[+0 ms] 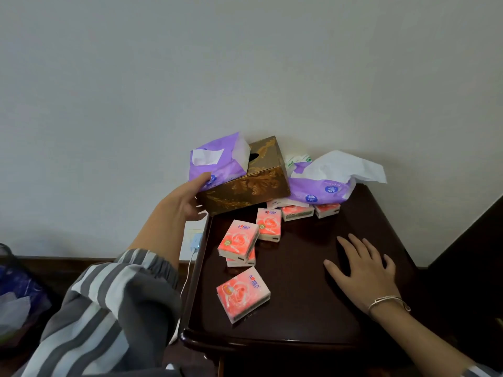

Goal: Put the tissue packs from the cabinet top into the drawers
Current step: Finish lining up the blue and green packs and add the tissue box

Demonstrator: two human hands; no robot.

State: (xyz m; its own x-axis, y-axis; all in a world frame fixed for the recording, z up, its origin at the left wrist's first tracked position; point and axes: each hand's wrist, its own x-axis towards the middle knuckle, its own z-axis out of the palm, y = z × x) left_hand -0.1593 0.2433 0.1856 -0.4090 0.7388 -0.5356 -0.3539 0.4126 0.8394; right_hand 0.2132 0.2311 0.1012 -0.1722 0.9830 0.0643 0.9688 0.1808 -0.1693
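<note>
Several pink tissue packs (243, 293) lie scattered on the cabinet top (299, 308), from 7 to 12 o'clock. The right hand (364, 270) rests flat at 4 o'clock, fingers spread. At 10 o'clock the left hand (187, 202) clasps the end of the gold tissue box (253, 183), thumb on a purple tissue pack (217, 159).

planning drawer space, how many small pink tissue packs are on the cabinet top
6 pink packs: one in front, one lying on another, one behind them, two more by the purple pack; others may hide under it.
</note>
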